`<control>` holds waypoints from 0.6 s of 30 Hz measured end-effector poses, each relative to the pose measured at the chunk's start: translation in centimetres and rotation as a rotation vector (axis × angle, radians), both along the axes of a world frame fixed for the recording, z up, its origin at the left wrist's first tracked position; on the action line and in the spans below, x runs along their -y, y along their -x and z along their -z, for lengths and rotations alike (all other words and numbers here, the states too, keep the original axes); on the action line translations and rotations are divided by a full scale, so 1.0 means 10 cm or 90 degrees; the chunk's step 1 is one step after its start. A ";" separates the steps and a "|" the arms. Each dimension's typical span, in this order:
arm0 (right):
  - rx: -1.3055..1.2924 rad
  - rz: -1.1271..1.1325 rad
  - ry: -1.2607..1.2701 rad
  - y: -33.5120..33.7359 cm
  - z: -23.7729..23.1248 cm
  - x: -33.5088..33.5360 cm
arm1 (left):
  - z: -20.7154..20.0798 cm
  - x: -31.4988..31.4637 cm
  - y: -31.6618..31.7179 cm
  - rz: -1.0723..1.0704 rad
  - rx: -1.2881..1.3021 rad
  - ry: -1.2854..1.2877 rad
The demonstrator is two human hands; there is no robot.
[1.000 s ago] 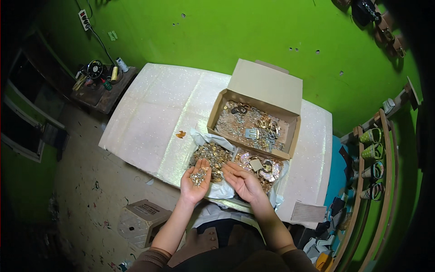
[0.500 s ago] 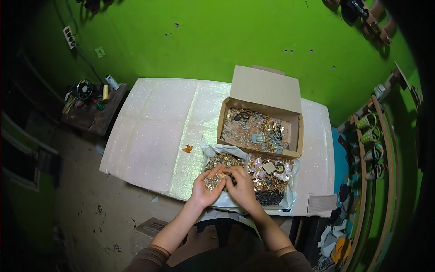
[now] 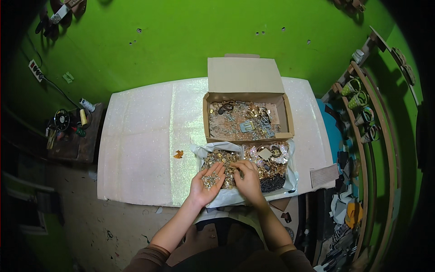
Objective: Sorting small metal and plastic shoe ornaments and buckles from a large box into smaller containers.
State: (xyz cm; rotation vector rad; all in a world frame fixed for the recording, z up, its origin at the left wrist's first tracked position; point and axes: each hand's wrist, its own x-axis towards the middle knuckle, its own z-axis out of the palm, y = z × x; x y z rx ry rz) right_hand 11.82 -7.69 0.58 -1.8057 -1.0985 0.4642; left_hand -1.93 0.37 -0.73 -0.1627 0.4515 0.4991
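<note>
My left hand (image 3: 206,194) lies palm up, cupped under a small heap of silvery, shiny bits (image 3: 210,181). They look like little metal studs or beads, too small to tell. Beside it, my right hand (image 3: 248,185) is palm down with its fingers bent and tips drawn together; whatever is in them is hidden. Both hands are over the near part of a tray lined with pale plastic (image 3: 291,185). Its left section holds many small gold and brown metal pieces (image 3: 222,157). In the right section lie larger shiny ornaments (image 3: 276,156) and a black beaded heap (image 3: 272,183).
Behind the tray stands an open cardboard box (image 3: 284,119) holding scissors (image 3: 225,107), buckles (image 3: 247,126) and loose silvery bits. An orange-brown scrap (image 3: 178,154) lies on the glittery white tabletop (image 3: 136,145). Shoes hang on a wooden rack (image 3: 376,109) at right; a small table with thread spools (image 3: 83,117) stands left.
My right hand has shifted away from my left palm, out over the tray's left section. The silvery bits stay in my left hand. The whole view has also shifted.
</note>
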 end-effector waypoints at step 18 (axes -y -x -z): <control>0.213 -0.275 0.023 0.45 -0.24 -0.13 | 0.02 0.01 0.09 -0.006 0.000 -0.093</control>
